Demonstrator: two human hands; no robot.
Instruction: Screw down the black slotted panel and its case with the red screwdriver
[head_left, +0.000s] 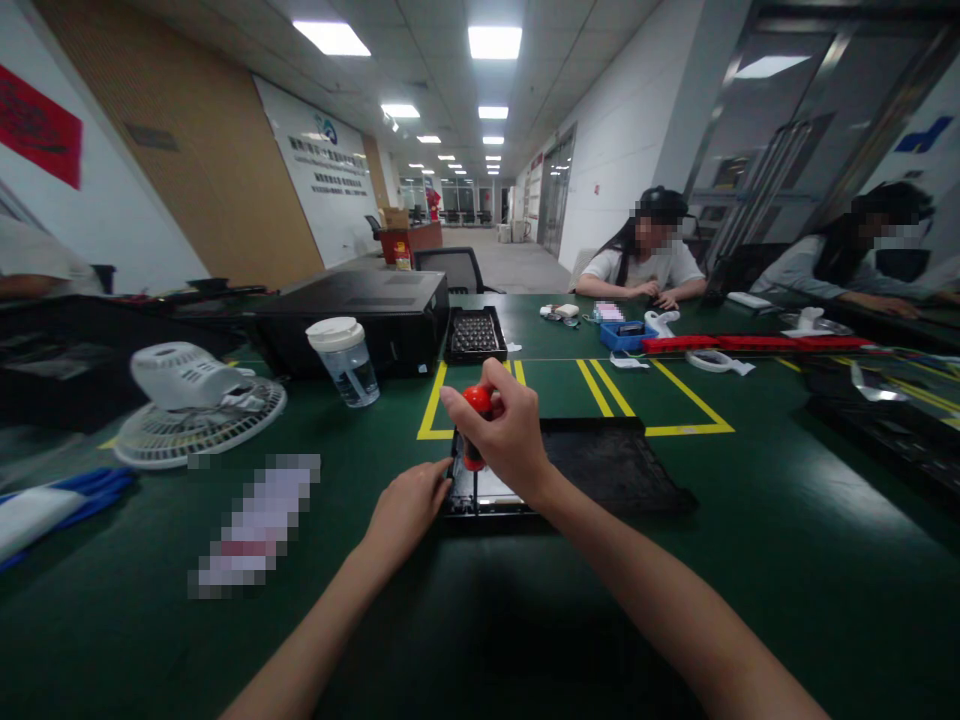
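My right hand (514, 425) is closed around the handle of a screwdriver (475, 402) with a red top. Its dark shaft points straight down into the left part of a flat black casing (600, 465). At the casing's left edge, the fingers of my left hand (411, 500) are closed on the rim. A pale, shiny panel (499, 490) lies inside the casing below my right hand. Whether the screwdriver's tip touches a screw is too small to tell. Behind the casing is a black compartment tray (476, 335) with several small parts.
To the left are a lidded water cup (343, 360), a black computer case (360, 310), a white fan (195, 400) and blue cables (90, 495). Yellow tape (600, 390) marks the green table. Two people sit across on the right, near a blue bin (626, 335) and a red strip (750, 344).
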